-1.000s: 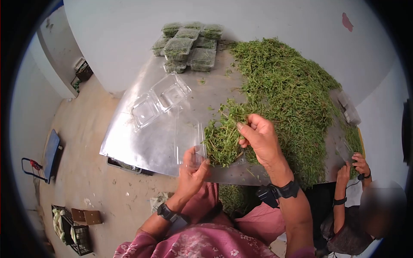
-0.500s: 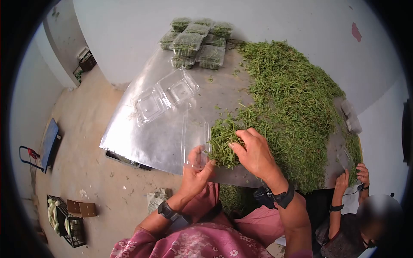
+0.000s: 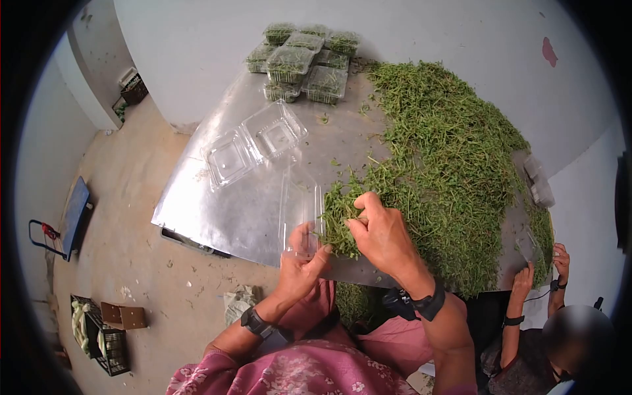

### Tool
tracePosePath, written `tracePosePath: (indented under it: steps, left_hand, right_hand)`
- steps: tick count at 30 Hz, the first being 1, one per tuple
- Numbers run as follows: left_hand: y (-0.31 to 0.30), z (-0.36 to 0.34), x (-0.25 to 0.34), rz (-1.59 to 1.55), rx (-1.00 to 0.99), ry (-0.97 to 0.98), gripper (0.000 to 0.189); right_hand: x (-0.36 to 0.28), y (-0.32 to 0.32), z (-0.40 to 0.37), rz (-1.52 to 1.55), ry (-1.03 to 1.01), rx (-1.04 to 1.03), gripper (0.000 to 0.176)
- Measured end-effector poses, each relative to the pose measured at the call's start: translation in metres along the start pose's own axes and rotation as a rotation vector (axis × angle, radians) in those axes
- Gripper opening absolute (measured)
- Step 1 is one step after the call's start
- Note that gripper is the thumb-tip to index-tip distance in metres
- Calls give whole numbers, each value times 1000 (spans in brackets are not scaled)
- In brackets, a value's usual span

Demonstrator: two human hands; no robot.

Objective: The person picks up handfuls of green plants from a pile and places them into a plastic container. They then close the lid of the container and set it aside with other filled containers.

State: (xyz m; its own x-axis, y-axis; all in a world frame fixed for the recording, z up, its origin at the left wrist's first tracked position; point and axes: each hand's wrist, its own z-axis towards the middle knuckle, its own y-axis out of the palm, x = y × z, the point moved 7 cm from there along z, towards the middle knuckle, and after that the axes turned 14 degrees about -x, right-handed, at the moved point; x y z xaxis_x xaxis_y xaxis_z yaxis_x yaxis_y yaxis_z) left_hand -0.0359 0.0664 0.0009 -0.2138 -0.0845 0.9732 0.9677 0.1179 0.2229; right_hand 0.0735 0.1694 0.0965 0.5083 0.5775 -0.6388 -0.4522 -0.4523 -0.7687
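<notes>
My left hand (image 3: 304, 264) grips the near edge of a clear plastic clamshell box (image 3: 297, 197). Its lid stands folded back on the left, and the other half is full of cut green stems and leaves (image 3: 340, 227). Over these greens is my right hand (image 3: 387, 240), its thumb and forefinger pinched on a few stems. Beyond it, a wide pile of the same greens (image 3: 447, 145) covers the table's right part. Another clamshell box (image 3: 257, 143) lies opened out and unfilled, farther back to the left.
Closed boxes of greens (image 3: 289, 64) are stacked at the back of the metal table (image 3: 197, 204). At the right, a co-worker's hands (image 3: 523, 280) are by the table edge near a clear box. On the floor stand a blue trolley (image 3: 76, 217) and a black crate (image 3: 115, 352).
My right hand has drawn its fingers closer together over the greens and turned slightly. My left hand keeps the box in place. The co-worker's hands have shifted slightly.
</notes>
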Motion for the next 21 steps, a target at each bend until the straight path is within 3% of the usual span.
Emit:
tracePosePath:
  steps: [11,14,21]
  left_hand:
    - [-4,0,-2,125,-18,-1,49]
    - [-4,1,-1,96,2,27,51]
    - [-1,-1,-1,52,-22,-9,47]
  right_hand:
    - [-13,19,3,-84,-170,-198,16]
    - [-18,10,-1,-132,-224,-149,16]
    - [-27,28,-9,-453,-267,-256,9]
